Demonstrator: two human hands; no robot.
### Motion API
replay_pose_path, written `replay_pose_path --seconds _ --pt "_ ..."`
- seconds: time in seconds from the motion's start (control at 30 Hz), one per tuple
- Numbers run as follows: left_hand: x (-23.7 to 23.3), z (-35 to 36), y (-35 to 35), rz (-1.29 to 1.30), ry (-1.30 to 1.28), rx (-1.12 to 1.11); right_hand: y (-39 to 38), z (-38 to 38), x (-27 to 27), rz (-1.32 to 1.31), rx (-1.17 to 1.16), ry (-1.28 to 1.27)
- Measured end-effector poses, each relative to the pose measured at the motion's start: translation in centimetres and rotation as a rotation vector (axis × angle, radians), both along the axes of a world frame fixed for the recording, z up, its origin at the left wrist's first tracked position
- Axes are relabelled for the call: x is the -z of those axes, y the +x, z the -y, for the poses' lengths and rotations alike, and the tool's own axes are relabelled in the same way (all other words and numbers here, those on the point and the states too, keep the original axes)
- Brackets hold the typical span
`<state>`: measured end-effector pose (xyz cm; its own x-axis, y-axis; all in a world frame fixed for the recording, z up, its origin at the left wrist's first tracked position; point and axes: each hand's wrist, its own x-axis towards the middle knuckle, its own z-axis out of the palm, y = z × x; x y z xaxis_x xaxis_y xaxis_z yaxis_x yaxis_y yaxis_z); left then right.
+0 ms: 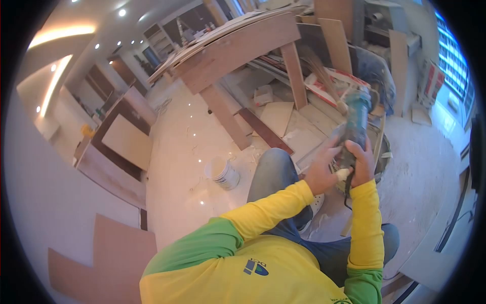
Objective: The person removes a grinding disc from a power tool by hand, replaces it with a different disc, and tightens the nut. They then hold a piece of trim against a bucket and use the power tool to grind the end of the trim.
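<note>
Both hands are around the dark rear body of a teal angle grinder [357,114], which points up and away from me. My left hand [324,166] closes on it from the left side. On the other side my right hand [362,161] wraps the body, thumb along the top. Something white, like a wrap, shows on a finger between the hands. A dark cord [348,200] hangs from the tool's rear end. Its head looks blurred, next to a brush-like bundle of bristles [326,81]. Behind my hands, a round tub [386,157] is partly hidden.
A white bucket [225,175] stands on the glossy floor to my left. Ahead is a wooden workbench [238,50], with boards and offcuts [276,119] below it. Wooden cabinets [119,144] line the left. Brown sheets [109,258] lie at lower left. A window [452,58] is at the right.
</note>
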<state>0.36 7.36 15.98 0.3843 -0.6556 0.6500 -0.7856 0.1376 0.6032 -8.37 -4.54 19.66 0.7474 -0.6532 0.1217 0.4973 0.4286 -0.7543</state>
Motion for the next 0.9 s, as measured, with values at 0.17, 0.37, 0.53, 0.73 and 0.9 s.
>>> replay_pose_path --seconds 0.17,0.37,0.53,0.73,0.9 --pt "-0.4 -0.3 0.0 -0.152 0.073 0.160 -1.1 -0.4 0.6 -0.035 0.069 -0.013" --pt "0.7 -1.9 3.5 -0.296 0.284 0.396 -5.8 1.9 0.8 -0.238 0.346 -0.174" --pt "5.9 0.7 7.0 -0.968 0.115 0.516 -12.9 2.4 0.4 -0.549 0.642 -0.313" --pt "5.8 0.0 8.1 -1.380 0.042 0.596 -20.9 7.3 2.3 -0.929 0.793 -0.582" --pt "4.9 -0.1 7.7 -1.431 0.104 0.632 -26.4 11.9 9.4 -1.335 1.000 -0.848"
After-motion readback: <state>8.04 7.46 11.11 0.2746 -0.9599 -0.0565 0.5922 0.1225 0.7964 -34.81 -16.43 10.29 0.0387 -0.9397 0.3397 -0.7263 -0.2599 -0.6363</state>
